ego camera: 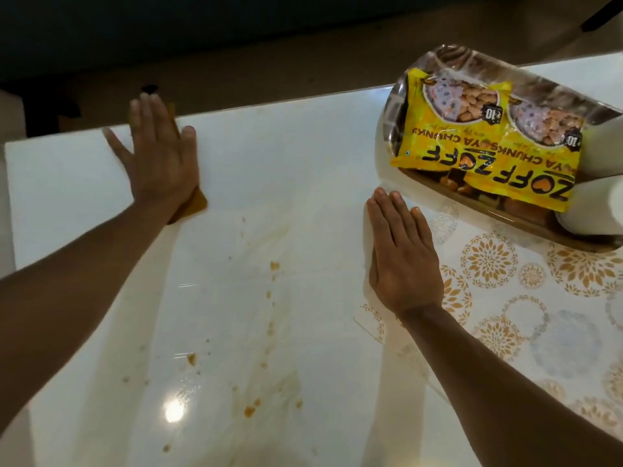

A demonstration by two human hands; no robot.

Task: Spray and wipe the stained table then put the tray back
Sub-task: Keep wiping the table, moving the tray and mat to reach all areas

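The white glossy table [303,156] carries brown stains [274,265] down its middle and near its front. My left hand [158,153] lies flat, fingers spread, pressing an orange-brown cloth [194,205] against the table near its far left edge; only the cloth's corners show. My right hand [401,254] rests flat on the table at the edge of a patterned mat [526,308]. A shiny steel tray [448,62] sits at the far right, just beyond my right fingertips, holding yellow snack packets [472,153]. No spray bottle is in view.
Two white cylindrical containers [596,203] stand on the tray's right side, cut off by the frame. The floral mat covers the table's right part. Beyond the far table edge lies dark floor with a dark object [150,88].
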